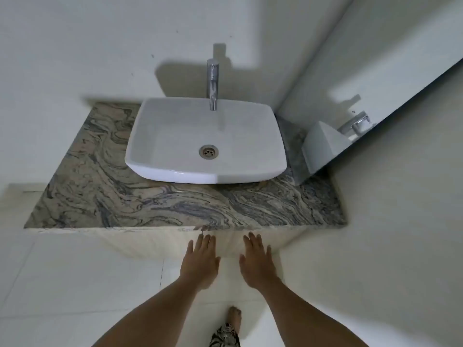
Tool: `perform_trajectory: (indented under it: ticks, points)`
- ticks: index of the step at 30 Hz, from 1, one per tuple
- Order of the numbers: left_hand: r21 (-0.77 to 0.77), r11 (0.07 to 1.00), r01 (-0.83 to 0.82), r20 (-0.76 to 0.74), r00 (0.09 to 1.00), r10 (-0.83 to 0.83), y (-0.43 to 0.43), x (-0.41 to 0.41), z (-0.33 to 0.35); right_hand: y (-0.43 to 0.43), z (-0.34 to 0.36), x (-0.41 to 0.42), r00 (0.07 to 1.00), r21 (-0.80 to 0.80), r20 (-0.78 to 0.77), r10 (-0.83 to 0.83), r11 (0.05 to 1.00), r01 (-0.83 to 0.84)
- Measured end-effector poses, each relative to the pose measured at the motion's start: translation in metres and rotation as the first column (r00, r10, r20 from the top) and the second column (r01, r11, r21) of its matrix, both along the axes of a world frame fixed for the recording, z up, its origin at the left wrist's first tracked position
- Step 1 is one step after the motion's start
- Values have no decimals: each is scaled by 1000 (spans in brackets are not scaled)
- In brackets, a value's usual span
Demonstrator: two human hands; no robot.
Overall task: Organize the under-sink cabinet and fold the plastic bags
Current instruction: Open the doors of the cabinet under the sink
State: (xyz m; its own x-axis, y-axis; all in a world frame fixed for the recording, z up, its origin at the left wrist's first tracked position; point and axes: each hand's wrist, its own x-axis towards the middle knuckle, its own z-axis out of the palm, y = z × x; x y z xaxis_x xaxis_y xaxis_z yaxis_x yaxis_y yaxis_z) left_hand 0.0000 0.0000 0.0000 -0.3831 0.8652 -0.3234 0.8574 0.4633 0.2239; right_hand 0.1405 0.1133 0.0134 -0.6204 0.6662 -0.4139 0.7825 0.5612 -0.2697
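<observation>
Holding our left hand (200, 262) and right hand (255, 262) out flat, fingers straight and empty, we see the sink (175, 171) at twelve o'clock on the marbled counter (112, 196).

From my end I see the left forearm (150, 311) and right forearm (300, 309) bare, one bare foot (235, 318), a trouser leg (225, 335) (black-and-white swirled print)

The head camera looks steeply down from above the sink (175, 175) and countertop (100, 196).
</observation>
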Motion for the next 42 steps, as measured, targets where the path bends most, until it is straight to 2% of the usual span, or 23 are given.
perform_trajectory:
  ticks: [2,7,12,16,23,26,29,31,34,36,38,42]
  points:
    - [-31,998,-49,16,999,49,17,-2,-13,19,-16,-6,1000,-22,-7,-1,1000,1]
    - [-72,994,-78,-54,996,74,36,0,-38,39,-47,-8,995,60,30,96,993,-97]
    - [-111,987,-112,-79,991,104,55,5,-41,48,-59,-9,995,18,27,99,995,-99]
    - [-127,984,-121,-96,989,110,58,7,-42,44,-63,-12,995,61,66,74,995,-78]
    - [-247,968,-44,-92,996,22,47,8,-32,35,-54,-15,995,57,88,50,997,-55]
    - [-235,971,35,-117,991,-64,29,16,-26,19,-50,1,993,43,105,61,997,-66]
    - [-150,978,148,-93,982,-163,12,23,-23,-5,-48,16,993,6,121,-14,1000,14]
    - [-94,984,152,34,988,-149,0,31,-22,-24,-49,23,989,-47,112,-100,993,106]
    - [-86,982,166,192,970,-147,-9,43,-19,-52,-49,39,964,-187,4,-268,946,264]
    - [-99,976,196,274,948,-163,-13,52,-15,-70,-48,54,921,-296,-65,-383,889,349]
    - [-120,965,232,372,912,-173,-14,61,-13,-87,-44,67,841,-403,-107,-530,797,450]
    - [-122,938,325,459,856,-237,-11,89,-10,-109,-42,91,681,-502,-109,-724,632,591]
